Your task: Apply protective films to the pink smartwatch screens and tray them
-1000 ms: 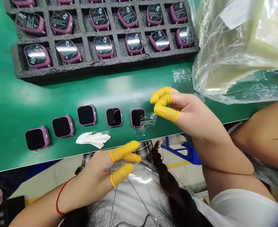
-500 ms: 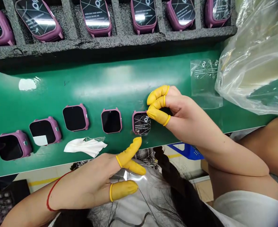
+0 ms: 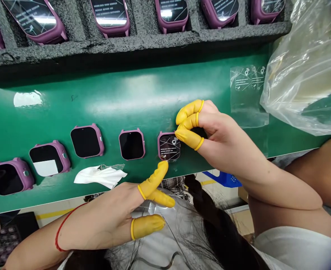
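A pink watch body [image 3: 169,147] lies on the green table surface [image 3: 126,101], with a printed clear film on its screen. My right hand [image 3: 213,131], in yellow finger cots, pinches the film's right edge at the watch. The stretched index finger of my left hand [image 3: 117,215] touches the watch's lower edge. Its middle finger and thumb seem to hold a clear liner [image 3: 148,207]. Left of this watch, several more pink watches with bare black screens lie in a row, the nearest [image 3: 131,144] and the following [image 3: 87,140].
A dark foam tray [image 3: 154,41] with filmed pink watches runs along the back. A clear plastic bag [image 3: 303,75] lies at right, beside a sheet of films [image 3: 247,90]. A white wipe [image 3: 100,175] lies near the front edge. A keyboard [image 3: 2,240] shows at lower left.
The film that hung off the watch's right side now lies on its screen. My left index finger has reached up to the watch's lower edge. The view has moved closer.
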Demonstrator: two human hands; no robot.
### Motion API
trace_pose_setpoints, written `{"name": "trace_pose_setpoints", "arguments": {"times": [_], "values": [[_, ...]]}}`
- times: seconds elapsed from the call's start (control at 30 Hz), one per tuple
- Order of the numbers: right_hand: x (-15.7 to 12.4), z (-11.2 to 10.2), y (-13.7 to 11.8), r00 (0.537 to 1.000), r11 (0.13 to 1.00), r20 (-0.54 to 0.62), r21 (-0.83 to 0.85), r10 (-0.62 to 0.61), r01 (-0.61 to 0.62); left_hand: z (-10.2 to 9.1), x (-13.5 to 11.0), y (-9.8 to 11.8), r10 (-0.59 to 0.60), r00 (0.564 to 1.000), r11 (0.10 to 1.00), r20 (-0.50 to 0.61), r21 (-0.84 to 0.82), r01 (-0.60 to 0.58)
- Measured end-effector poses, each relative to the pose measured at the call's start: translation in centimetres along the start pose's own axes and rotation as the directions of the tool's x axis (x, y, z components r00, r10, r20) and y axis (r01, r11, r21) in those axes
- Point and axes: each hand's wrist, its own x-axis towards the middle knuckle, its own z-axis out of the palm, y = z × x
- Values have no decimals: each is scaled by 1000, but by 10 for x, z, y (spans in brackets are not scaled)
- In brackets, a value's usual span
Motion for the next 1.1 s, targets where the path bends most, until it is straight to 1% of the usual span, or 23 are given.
{"name": "trace_pose_setpoints", "arguments": {"times": [0.27,0.47,0.67,0.77,0.9,1.0,1.1], "values": [[0,0,0,1000,1000,-6,11,-1,1,-2,0,-1,-19,1000,1000,25,18,18],[1,0,1,1000,1000,4,6,-7,7,-2,2,1,14,1000,1000,7,-8,-14],[0,0,0,1000,1000,-1,15,-17,17,-4,2,-1,-9,1000,995,30,102,6],[0,0,0,1000,1000,0,23,-15,15,-4,1,0,-10,998,998,54,68,7],[0,0,-1,1000,999,-5,44,-13,13,-3,1,-2,-26,998,999,51,44,24],[0,2,0,1000,997,-12,75,10,-9,-3,2,-4,-13,998,998,56,59,10],[-1,0,-1,995,986,-57,152,81,-71,-2,1,-4,11,999,998,50,58,-13]]}}
